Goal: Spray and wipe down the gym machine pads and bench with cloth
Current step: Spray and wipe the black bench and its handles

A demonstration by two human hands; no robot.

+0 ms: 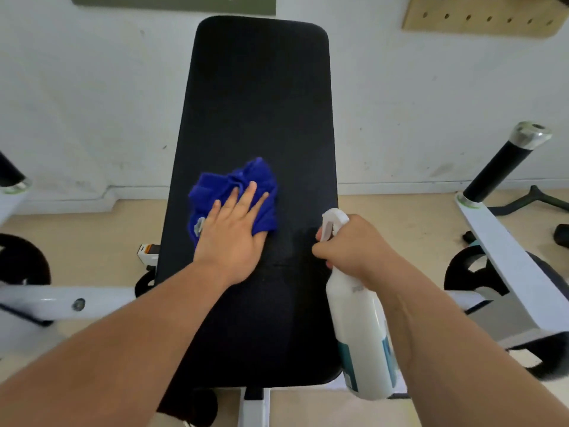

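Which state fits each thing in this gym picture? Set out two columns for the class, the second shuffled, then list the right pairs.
Column 1:
1. cloth
2. spray bottle
3. bench pad
4. left hand

Column 2:
A. black, long, lying under everything else
B. white, gripped in the right hand
C. blue, crumpled, pressed onto the pad
D. flat, fingers spread, resting on the cloth

Pairs: 1-C, 2-B, 3-A, 4-D

Bright, even light (soft focus throughout); wide-angle bending at the edges.
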